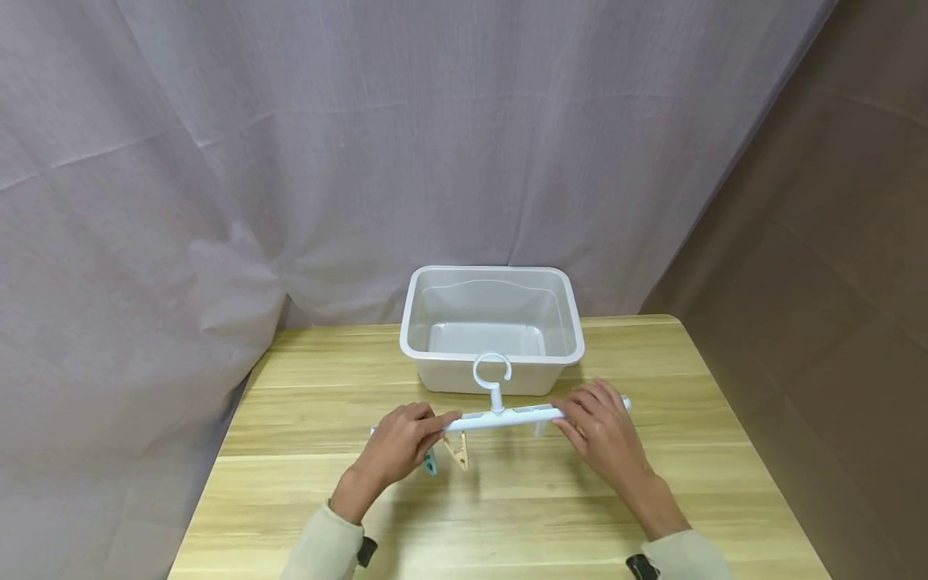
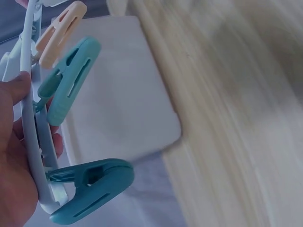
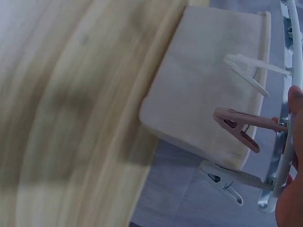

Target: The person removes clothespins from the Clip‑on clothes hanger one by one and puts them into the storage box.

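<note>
A white clip hanger with a round hook is held level above the table in front of the bin. My left hand grips its left part, thumb and fingers around the bar. On the right part, my right hand holds the bar in the same manner. Clothespins dangle below: a peach one, a light teal one and a dark teal one in the left wrist view. A white pin, a pinkish-brown pin and a grey pin hang in the right wrist view.
Behind the hanger, an open light-grey plastic bin stands on the wood-patterned table near its far edge. Grey cloth hangs behind and to the left, and a brown-looking cloth wall rises on the right.
</note>
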### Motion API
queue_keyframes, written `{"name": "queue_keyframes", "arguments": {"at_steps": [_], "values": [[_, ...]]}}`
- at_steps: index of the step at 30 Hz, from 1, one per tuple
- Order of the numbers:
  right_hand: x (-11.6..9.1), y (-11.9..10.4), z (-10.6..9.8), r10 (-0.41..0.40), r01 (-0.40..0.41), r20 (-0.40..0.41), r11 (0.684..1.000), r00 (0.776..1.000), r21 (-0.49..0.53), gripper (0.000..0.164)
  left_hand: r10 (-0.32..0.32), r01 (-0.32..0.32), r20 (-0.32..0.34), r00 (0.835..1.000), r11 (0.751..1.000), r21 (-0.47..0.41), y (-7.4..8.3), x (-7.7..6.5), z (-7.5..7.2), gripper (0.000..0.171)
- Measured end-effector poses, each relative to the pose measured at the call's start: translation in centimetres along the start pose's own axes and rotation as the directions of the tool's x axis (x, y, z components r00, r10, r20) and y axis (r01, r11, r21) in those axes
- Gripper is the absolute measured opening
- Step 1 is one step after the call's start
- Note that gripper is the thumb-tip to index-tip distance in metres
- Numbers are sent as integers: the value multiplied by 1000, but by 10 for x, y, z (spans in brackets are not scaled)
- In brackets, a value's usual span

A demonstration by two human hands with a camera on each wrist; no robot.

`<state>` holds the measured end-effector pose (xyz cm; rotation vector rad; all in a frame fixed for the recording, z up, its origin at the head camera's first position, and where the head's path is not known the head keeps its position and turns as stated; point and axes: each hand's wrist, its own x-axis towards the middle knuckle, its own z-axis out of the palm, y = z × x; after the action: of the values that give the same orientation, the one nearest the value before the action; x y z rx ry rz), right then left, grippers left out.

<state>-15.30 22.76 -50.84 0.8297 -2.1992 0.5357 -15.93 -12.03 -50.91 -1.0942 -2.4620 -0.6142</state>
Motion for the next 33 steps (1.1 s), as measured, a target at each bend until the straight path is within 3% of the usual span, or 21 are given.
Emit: {"name": "queue_keyframes", "arguments": {"at_steps": [6, 8, 10, 13, 16, 19, 21, 23, 29, 33], "values": [[6, 8, -11, 106, -107, -12, 993, 994, -41, 59, 3, -1, -51, 999, 1000, 30, 0, 2, -9, 40], [6, 12, -16, 196, -196, -18, 981, 981, -13, 63, -4, 6, -58, 998, 1000, 25, -1, 2, -12, 40], [4, 16, -20, 315, -314, -5, 949, 949, 41, 66, -10, 11, -65, 998, 1000, 12, -2, 1, -15, 39], [1, 21, -26, 491, -490, 35, 859, 871, 149, 77, -16, 15, -78, 997, 1000, -10, -3, 1, -20, 39], [-2, 23, -29, 613, -620, 114, 742, 782, 255, 88, -18, 15, -98, 995, 999, -32, -5, 1, -25, 39], [-5, 22, -28, 678, -700, 204, 627, 707, 341, 87, -17, 11, -115, 993, 998, -57, -5, 1, -28, 39], [-6, 21, -26, 691, -721, 248, 565, 679, 401, 82, -18, 8, -120, 993, 997, -78, -5, 1, -29, 39], [-6, 20, -24, 688, -722, 272, 531, 673, 445, 74, -21, 9, -120, 993, 995, -96, -5, 0, -29, 39], [-3, 18, -16, 671, -666, 257, 467, 695, 582, 49, -36, 21, -117, 993, 992, -126, -4, -1, -30, 39], [-4, 18, -15, 696, -663, 250, 417, 673, 622, 39, -41, 26, -108, 993, 991, -133, -2, -2, -32, 38]]}}
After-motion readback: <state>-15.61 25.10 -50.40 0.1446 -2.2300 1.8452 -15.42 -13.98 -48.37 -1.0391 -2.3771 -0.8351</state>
